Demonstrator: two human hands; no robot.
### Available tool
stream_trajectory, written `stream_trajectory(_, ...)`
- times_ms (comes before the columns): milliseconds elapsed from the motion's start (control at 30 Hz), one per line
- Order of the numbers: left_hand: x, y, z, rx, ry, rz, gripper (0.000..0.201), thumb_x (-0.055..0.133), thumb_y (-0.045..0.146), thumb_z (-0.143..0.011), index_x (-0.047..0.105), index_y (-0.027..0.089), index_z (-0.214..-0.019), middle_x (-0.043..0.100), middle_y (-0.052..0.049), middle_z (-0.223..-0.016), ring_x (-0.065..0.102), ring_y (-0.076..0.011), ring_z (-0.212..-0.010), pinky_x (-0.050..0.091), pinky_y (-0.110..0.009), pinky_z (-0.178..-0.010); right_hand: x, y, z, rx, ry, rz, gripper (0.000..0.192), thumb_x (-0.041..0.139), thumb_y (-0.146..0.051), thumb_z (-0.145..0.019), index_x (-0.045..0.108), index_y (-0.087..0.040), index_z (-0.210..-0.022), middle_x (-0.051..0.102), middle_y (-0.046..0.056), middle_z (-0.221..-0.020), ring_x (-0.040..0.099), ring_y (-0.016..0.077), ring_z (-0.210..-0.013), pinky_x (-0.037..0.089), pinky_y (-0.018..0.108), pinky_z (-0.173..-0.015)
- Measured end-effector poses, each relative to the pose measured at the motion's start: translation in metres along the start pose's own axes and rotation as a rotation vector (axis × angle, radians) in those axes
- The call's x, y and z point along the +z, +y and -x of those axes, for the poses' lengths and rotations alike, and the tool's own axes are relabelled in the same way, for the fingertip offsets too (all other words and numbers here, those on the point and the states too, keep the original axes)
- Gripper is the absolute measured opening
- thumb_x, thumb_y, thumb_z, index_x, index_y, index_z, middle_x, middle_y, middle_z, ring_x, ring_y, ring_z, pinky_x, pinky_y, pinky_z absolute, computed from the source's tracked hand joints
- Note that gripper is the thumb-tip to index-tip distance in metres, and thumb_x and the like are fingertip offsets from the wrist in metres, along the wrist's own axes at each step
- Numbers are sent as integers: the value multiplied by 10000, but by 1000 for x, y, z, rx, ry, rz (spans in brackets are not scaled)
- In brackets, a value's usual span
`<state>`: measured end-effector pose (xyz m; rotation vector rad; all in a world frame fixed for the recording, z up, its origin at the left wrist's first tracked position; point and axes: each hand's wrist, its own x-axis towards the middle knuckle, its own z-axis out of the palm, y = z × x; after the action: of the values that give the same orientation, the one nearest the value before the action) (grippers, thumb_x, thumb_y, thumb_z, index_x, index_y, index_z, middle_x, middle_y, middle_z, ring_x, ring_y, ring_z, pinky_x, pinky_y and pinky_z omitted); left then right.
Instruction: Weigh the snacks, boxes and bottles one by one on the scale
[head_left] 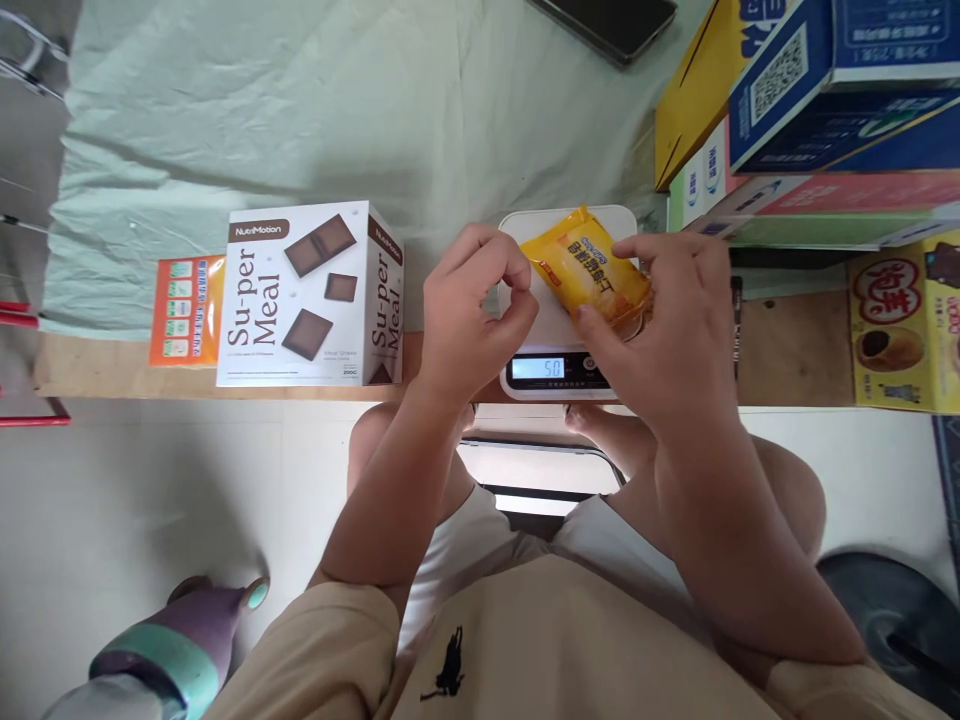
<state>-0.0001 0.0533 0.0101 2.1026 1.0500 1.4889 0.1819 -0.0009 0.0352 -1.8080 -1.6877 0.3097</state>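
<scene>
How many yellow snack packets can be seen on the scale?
1. The yellow packet lies on the white scale, with the right hand gripping it. Others could be hidden under the hands.

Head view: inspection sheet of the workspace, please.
Surface: wooden table edge, pale green cloth behind.
Job's things: yellow snack packet over white scale; display lit.
Clutter: Super Meal box, orange card, stacked cartons, yellow box, dark tablet.
Grips: right hand pinches the packet; left hand beside it, fingers curled, contact unclear.
Cables: nothing seen.
Surroundings: purple bottle on floor.
</scene>
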Motion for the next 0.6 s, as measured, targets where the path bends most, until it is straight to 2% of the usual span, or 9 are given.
stream_trajectory(167,1,3,-2,55,48,50,217,648,73,-886,545,245,-802,602,6,-822,617,-158,-784,525,-325,-712,5,-5,1,78,-129,33,642,768,-324,-764,590,-303,-1380,588,97,-1389,629,299,-1255,533,589,-1135)
stream_trajectory(333,-7,17,-7,52,106,160,158,671,141,-912,607,256,-824,605,-4,-831,617,-155,-756,545,-318,-683,8,-8,-1,89,-104,87,628,704,-244,-744,615,-298,-1363,678,81,-1322,646,309,-1220,487,648,-1166)
stream_trajectory(400,-19,26,-9,-8,93,142,130,680,225,-959,618,254,-848,617,-13,-853,657,-168,-818,586,-330,-728,9,-10,-1,92,-81,96,625,695,-254,-735,617,-297,-1353,688,80,-1313,647,327,-1219,476,689,-1159)
stream_trajectory(500,-47,34,-11,-184,71,94,146,645,382,-1030,650,256,-956,632,-29,-902,710,-209,-993,632,-359,-808,10,-14,-2,76,-39,79,601,700,-279,-719,628,-282,-1316,699,90,-1314,664,348,-1230,511,680,-1127)
stream_trajectory(600,-84,32,-9,-297,161,116,185,616,435,-1053,659,256,-1031,634,-27,-933,711,-219,-1072,637,-356,-826,12,-20,-1,-12,43,29,554,698,-294,-707,652,-267,-1258,719,93,-1278,701,343,-1212,558,636,-1090)
